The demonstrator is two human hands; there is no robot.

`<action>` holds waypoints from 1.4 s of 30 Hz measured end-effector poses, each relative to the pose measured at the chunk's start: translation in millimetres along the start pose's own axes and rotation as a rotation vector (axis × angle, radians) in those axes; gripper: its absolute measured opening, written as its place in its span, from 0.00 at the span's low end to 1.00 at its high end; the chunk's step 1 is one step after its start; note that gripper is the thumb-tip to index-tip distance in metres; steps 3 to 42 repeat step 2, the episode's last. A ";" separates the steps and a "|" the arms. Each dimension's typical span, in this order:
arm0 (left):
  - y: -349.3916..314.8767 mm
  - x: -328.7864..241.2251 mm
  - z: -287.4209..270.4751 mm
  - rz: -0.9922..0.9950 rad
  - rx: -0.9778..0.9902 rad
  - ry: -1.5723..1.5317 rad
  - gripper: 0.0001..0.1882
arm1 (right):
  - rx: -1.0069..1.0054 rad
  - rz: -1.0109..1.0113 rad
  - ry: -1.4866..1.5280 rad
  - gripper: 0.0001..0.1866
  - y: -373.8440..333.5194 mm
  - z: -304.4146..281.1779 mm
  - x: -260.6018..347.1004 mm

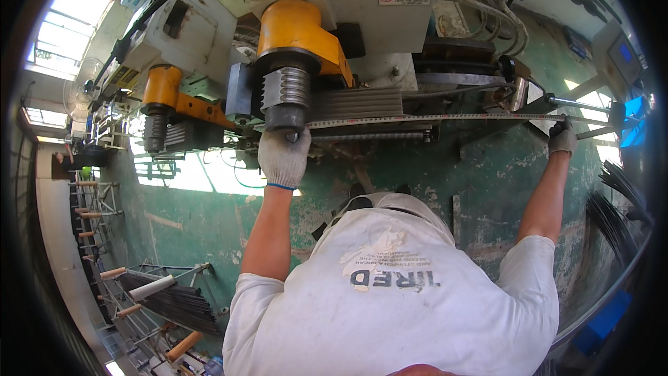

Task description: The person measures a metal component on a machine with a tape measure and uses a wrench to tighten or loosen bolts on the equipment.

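A tape measure's pale blade is drawn out straight along the front of the bending machine. Its left end reaches my left hand, in a whitish work glove with a blue cuff, closed at the foot of the grooved steel die. The die hides most of those fingers. Far to the right, my right hand, in a dirty glove with dark fingertips, is closed round the blade's other end. Just below the blade lies a dark bar. Above the die sits an orange machine head.
A second orange machine head stands at the left. Racks with wooden rollers hold dark rods at the lower left. More dark rods are bundled at the right, below a control panel. The green floor is worn.
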State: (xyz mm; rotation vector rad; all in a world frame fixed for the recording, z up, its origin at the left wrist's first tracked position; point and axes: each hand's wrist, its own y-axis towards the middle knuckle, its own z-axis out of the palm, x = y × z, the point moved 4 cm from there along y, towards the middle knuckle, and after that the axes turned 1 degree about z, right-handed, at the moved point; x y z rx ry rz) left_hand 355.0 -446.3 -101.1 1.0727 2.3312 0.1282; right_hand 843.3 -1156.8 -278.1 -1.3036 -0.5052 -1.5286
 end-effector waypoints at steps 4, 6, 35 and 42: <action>0.5 0.8 2.4 0.033 -0.030 0.003 0.17 | -0.007 0.000 0.002 0.14 -1.6 -2.6 4.2; 0.5 0.8 2.4 0.033 -0.030 0.003 0.17 | -0.007 0.000 0.002 0.14 -1.6 -2.6 4.2; 0.5 0.8 2.4 0.033 -0.030 0.003 0.17 | -0.007 0.000 0.002 0.14 -1.6 -2.6 4.2; 0.5 0.8 2.4 0.033 -0.030 0.003 0.17 | -0.007 0.000 0.002 0.14 -1.6 -2.6 4.2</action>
